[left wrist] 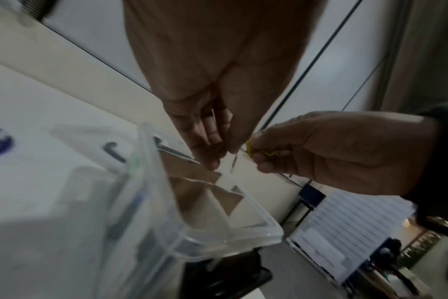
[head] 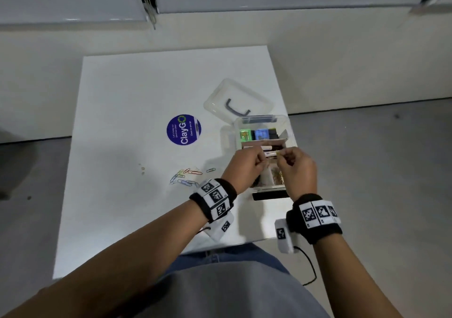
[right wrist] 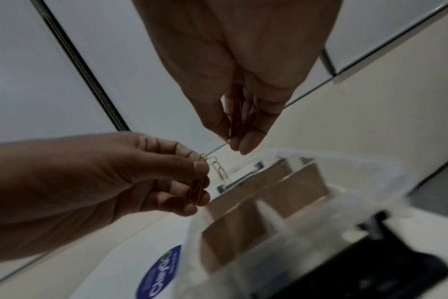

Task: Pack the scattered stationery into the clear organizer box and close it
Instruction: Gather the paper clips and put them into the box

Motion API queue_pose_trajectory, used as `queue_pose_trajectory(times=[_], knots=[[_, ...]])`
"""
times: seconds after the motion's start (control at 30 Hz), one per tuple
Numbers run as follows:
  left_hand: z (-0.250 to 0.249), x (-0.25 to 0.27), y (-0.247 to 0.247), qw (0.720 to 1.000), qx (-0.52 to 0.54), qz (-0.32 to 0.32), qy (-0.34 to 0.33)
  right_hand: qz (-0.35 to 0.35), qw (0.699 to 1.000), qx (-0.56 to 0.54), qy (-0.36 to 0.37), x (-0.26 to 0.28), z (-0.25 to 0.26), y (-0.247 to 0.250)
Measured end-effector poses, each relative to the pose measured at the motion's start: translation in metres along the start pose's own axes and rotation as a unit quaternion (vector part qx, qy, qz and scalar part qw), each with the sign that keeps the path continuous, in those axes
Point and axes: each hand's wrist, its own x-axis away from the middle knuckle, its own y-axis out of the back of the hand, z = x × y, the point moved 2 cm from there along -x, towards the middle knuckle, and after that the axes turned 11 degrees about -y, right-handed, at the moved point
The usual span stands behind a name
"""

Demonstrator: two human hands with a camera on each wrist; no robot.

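Observation:
The clear organizer box (head: 285, 122) stands open at the right of the white table (head: 122, 122), split by cardboard dividers (right wrist: 294, 188). Green, blue and black items fill its far compartment. Both hands hover over the box's middle, close together. My left hand (head: 260, 157) pinches yellow paper clips (right wrist: 198, 190), and a silver clip (right wrist: 218, 168) dangles from them. My right hand (head: 281, 157) pinches red and yellow clips (right wrist: 235, 113). The clips look linked between the two hands. More coloured paper clips (head: 188, 177) lie scattered on the table left of the box.
The box's clear lid (head: 237, 100) with a dark handle lies behind the box. A round blue sticker (head: 184, 130) marks the table's middle. A black object (head: 269, 196) sits at the box's near end. The table's right edge runs close beside the box.

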Motion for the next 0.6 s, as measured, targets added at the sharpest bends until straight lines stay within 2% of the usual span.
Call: queue_pose_trajectory(times=[0.13,0.3,0.4,0.47,0.6], knots=[[-0.017,-0.022,-0.043,0.999,-0.03,0.036,-0.002,0.017,0.998,0.055,-0.036,-0.016,-0.031,0.005],[-0.015,-0.032,-0.06,0.993,-0.075,0.085,-0.013,0.087,0.982,0.168,-0.015,-0.029,-0.044,-0.005],[-0.001,-0.025,-0.049,0.997,-0.058,0.055,-0.013,0.101,0.976,0.191,-0.009,-0.026,-0.039,-0.008],[0.011,-0.02,-0.031,0.998,-0.055,0.006,-0.013,0.092,0.976,0.195,0.008,-0.017,-0.027,-0.013],[0.054,-0.006,0.022,0.993,-0.085,-0.074,0.032,0.095,0.983,0.13,0.086,0.005,0.012,-0.039]])
